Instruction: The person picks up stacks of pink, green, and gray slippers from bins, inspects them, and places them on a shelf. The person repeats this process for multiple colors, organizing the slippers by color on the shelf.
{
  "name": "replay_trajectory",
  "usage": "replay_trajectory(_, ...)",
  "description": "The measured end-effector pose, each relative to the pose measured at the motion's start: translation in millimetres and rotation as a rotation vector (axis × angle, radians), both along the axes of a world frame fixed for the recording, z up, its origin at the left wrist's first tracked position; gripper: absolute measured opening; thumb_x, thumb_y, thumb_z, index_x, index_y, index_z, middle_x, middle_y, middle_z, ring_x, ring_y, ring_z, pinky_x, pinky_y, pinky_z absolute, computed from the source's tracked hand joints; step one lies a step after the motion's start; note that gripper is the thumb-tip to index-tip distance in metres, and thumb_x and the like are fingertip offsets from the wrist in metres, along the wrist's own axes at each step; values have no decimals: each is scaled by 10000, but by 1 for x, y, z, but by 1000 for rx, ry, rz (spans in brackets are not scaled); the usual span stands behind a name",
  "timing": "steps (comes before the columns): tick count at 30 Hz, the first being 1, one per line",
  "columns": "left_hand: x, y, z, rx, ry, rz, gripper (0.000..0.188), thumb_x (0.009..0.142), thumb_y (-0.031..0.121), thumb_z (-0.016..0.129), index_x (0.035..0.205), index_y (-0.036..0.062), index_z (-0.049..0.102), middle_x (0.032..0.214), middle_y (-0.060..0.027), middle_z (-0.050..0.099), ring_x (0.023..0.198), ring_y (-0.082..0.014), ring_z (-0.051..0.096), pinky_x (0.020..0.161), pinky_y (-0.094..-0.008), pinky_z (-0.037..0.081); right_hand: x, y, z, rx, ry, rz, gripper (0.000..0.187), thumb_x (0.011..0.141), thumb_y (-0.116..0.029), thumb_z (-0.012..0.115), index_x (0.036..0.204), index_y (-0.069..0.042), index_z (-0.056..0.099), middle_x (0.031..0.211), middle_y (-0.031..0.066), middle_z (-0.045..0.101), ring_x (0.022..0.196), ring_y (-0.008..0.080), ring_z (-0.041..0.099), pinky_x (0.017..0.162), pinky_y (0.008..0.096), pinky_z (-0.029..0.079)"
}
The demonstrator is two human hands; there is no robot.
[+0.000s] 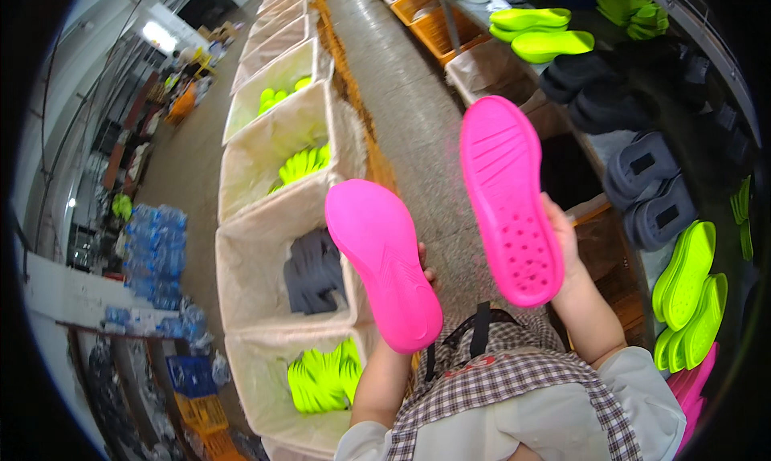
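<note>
My left hand [430, 268] grips a bright pink shoe sole [385, 260]; the sole hides most of that hand, and only fingertips show at its right edge. A second pink sole [506, 196] is held up by my right hand [564, 232], which wraps its right edge near the heel. This one shows slanted grooves toward the toe and a patch of small round holes at the heel, while the left one has a smoother face with fine lines. The two soles are apart, both tilted upright in front of my checked apron [522, 373].
Cloth-lined bins [233, 276] run in a row at left, several with neon-yellow soles [325, 377] and one with dark grey soles [315, 272]. On the right, a bench carries yellow soles [683, 276], grey soles [642, 168] and black ones. Orange crates [438, 31] stand below it.
</note>
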State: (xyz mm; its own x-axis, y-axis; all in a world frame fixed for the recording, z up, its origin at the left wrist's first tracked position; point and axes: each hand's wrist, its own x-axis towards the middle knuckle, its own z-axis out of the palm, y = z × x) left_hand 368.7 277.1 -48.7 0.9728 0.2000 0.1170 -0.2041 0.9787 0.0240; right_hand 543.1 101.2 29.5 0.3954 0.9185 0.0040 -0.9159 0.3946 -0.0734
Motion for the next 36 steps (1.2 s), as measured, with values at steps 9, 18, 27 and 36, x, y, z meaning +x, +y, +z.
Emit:
replay_trajectory(9, -168, -50, -21, 119, 238, 149, 613, 941, 324, 522, 1453, 130, 246, 1263, -122, 539, 1053, -268, 565, 809, -395, 499, -173, -28, -43, -378, -289, 49, 517, 941, -153, 437, 1434, -87, 294, 1339, 133, 481, 1144, 232, 552, 954, 391, 476)
replay_trajectory(18, -318, -137, 9, 40, 183, 262, 544, 943, 312, 477, 1387, 38, 324, 1063, -87, 445, 875, -199, 478, 637, -302, 508, -337, -74, -104, 116, 474, 421, 484, 964, -317, 406, 1298, 29, 464, 1196, 246, 572, 1063, 388, 599, 901, 535, 502)
replay_trajectory(27, -358, -184, 4, -278, 83, 161, 536, 932, 290, 495, 1388, 44, 356, 962, -75, 466, 807, -179, 437, 688, -307, 453, -371, -141, -84, -321, 273, 288, 452, 932, -300, 425, 1268, -10, 506, 1150, 201, 613, 1033, 357, 610, 909, 496, 492)
replay_trajectory(36, -286, -302, -32, 408, 684, 139, 487, 924, 267, 500, 1335, 24, 407, 1049, -109, 547, 981, -252, 524, 821, -410, 476, -360, -261, -63, -778, -1103, -33, 513, 977, -327, 468, 1398, -52, 364, 1391, 150, 431, 1213, 224, 448, 1027, 353, 352)
